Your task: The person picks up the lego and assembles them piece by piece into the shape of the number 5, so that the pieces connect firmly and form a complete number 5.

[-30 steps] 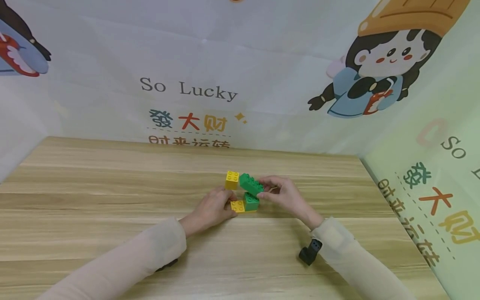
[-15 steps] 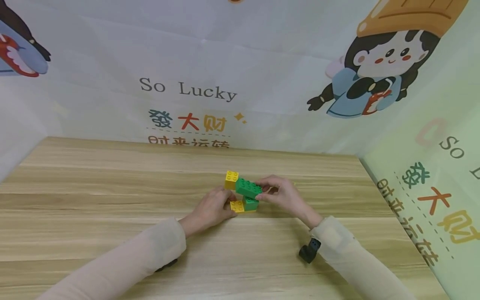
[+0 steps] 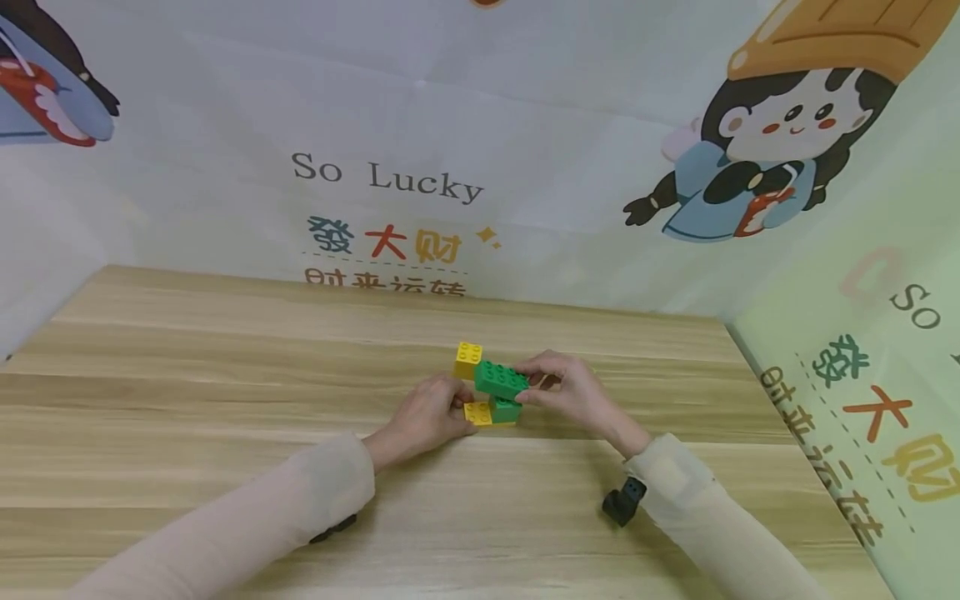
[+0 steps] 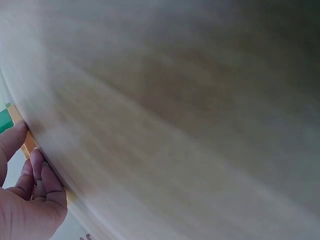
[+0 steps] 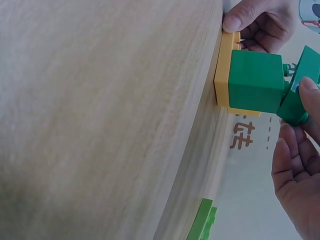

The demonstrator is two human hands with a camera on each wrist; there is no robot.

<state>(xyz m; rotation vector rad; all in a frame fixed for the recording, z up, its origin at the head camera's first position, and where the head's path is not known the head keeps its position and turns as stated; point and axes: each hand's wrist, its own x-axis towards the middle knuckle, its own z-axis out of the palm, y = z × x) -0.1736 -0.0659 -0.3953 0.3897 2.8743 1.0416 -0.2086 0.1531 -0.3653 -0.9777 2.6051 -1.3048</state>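
Observation:
A flat yellow toy brick point(image 3: 477, 413) lies on the table, and my left hand point(image 3: 431, 417) pinches its left end. In the left wrist view the thumb and fingers of this left hand point(image 4: 30, 200) are on the yellow brick's edge. A green block point(image 5: 256, 80) stands on the yellow brick. My right hand point(image 3: 573, 392) pinches a longer green brick point(image 3: 501, 379) by its right end, just over the green block. In the right wrist view this longer brick point(image 5: 302, 90) is tilted against the block's studs, with a gap at one side.
A yellow studded brick point(image 3: 468, 358) stands just behind the longer green brick; its lower part is hidden. A lighter green brick point(image 5: 202, 221) lies on the wooden table point(image 3: 225, 358) in the right wrist view. A printed cloth point(image 3: 225, 167) hangs behind the table.
The longer green brick in my right hand has come down and turned from a steep slant to lie more crosswise above the green block. The left hand keeps its place on the yellow brick.

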